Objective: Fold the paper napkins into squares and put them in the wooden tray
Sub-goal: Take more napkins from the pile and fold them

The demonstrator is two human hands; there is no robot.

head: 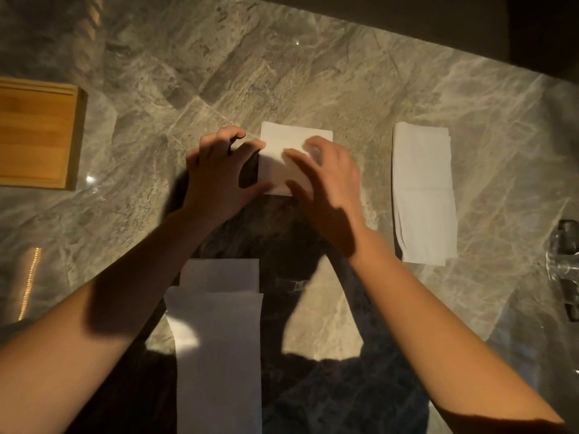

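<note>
A white paper napkin [283, 142] folded to a square lies on the marble counter in the middle. My left hand [216, 177] rests at its left edge, fingertips and thumb touching the paper. My right hand [329, 180] lies flat over its right half, fingers spread and pressing down. The wooden tray [37, 136] sits at the far left, nothing visible inside the part I see. A stack of napkins folded long [423, 195] lies to the right. Two more long napkins [219, 339] lie near me, between my forearms.
The marble counter [219, 73] stretches across the view, with a dark edge at the back right. A clear glassy object with a dark part [564, 264] sits at the right edge. My shadow falls over the near middle.
</note>
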